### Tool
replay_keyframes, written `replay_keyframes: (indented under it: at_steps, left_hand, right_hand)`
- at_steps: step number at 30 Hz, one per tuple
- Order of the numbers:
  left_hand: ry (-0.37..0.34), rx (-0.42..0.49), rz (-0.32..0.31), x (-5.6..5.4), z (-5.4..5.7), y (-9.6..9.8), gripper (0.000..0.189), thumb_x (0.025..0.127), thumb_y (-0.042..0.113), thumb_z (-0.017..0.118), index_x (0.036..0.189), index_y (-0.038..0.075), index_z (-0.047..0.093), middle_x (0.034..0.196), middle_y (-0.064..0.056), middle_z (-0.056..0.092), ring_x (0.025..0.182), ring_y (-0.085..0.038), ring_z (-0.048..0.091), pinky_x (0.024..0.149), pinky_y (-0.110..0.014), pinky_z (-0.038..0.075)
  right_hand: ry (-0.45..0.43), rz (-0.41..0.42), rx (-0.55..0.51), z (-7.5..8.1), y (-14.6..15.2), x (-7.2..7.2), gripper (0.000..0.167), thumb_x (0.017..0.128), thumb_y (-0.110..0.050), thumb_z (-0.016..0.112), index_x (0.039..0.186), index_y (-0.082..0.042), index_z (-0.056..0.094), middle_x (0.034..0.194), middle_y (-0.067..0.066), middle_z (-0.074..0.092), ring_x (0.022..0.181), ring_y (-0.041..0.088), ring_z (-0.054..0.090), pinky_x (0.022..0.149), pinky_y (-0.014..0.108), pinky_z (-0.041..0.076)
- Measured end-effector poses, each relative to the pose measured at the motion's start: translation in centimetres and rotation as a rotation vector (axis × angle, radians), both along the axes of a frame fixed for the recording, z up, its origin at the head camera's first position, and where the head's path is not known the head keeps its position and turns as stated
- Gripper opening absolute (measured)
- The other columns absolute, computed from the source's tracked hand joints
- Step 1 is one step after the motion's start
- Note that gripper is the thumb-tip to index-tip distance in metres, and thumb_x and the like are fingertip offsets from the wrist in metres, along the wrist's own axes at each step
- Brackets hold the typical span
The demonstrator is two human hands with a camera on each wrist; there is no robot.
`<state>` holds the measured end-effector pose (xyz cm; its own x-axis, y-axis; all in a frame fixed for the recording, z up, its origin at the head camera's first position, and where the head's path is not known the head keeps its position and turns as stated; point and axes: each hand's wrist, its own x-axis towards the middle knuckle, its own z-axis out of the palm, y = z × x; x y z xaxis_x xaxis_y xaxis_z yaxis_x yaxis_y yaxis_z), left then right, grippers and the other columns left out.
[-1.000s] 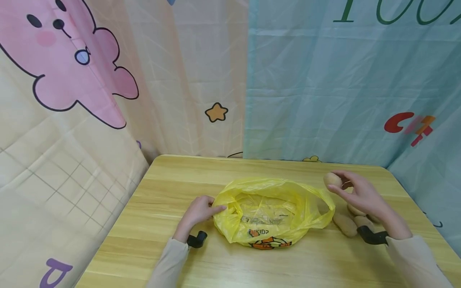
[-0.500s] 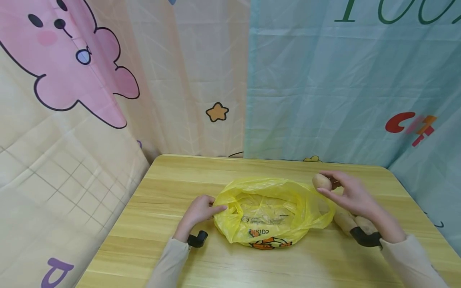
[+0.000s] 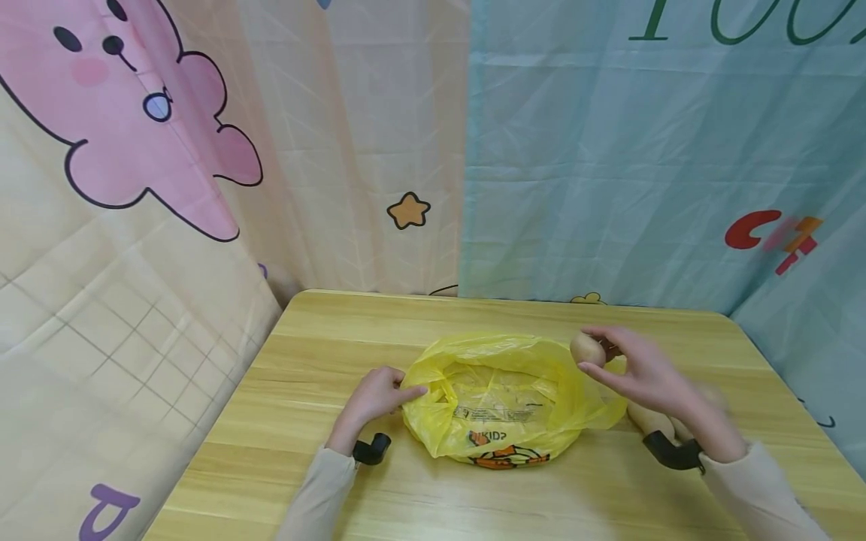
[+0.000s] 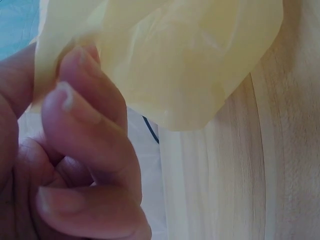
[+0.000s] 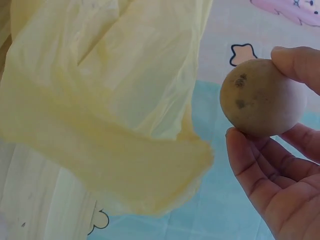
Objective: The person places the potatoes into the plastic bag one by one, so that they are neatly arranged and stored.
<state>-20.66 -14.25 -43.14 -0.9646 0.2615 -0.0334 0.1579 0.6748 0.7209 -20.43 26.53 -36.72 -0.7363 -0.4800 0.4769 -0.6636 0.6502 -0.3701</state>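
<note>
Potato (image 3: 585, 349) is pinched thumb-to-fingers by the half-closed right hand (image 3: 637, 368), held up near the right end of the yellow bag (image 3: 510, 437). Bag's left rim is gripped by the left hand (image 3: 374, 392), fingers curled. More potatoes (image 3: 649, 423), partly hidden, are seen on the table (image 3: 446, 507) just beside the bag.
</note>
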Motion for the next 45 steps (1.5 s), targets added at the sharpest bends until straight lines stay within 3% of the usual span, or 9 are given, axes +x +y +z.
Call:
replay_keyframes:
  at_steps: [8,25,33,45]
  left_hand:
    - [-0.009,0.002,-0.002,0.1,0.1,0.0,0.041,0.087,0.038,0.069,0.060,0.013,0.050,0.050,0.004,0.048,0.044,-0.009,0.039,0.043,-0.025,0.029]
    - [-0.002,0.005,-0.005,0.1,0.2,0.0,0.046,0.086,0.038,0.069,0.058,0.014,0.042,0.049,0.005,0.043,0.043,-0.009,0.036,0.043,-0.025,0.028]
    - [-0.006,0.009,-0.006,0.1,0.1,-0.1,0.044,0.086,0.039,0.069,0.059,0.014,0.046,0.049,0.004,0.046,0.043,-0.009,0.037,0.043,-0.024,0.028]
    - [-0.006,0.003,-0.011,0.1,0.1,0.0,0.042,0.087,0.038,0.069,0.060,0.013,0.048,0.050,0.004,0.047,0.044,-0.009,0.040,0.043,-0.024,0.030]
  right_hand:
    - [-0.011,0.026,-0.008,0.3,-1.1,0.1,0.047,0.076,-0.012,0.081,0.117,-0.002,0.060,0.098,-0.002,0.062,0.078,0.007,0.059,0.064,0.031,0.051]
    - [-0.109,0.039,0.006,0.3,-3.7,-0.1,0.043,0.076,-0.022,0.082,0.111,-0.007,0.061,0.092,-0.006,0.061,0.075,0.005,0.058,0.066,0.026,0.050]
    - [-0.212,0.089,-0.004,0.0,-5.1,-0.6,0.042,0.078,-0.022,0.080,0.111,-0.008,0.059,0.091,-0.007,0.061,0.078,0.006,0.060,0.068,0.027,0.051]
    - [-0.270,0.154,0.012,-0.3,-7.7,-1.3,0.042,0.078,-0.021,0.080,0.111,-0.008,0.057,0.096,-0.004,0.059,0.081,0.009,0.060,0.069,0.027,0.052]
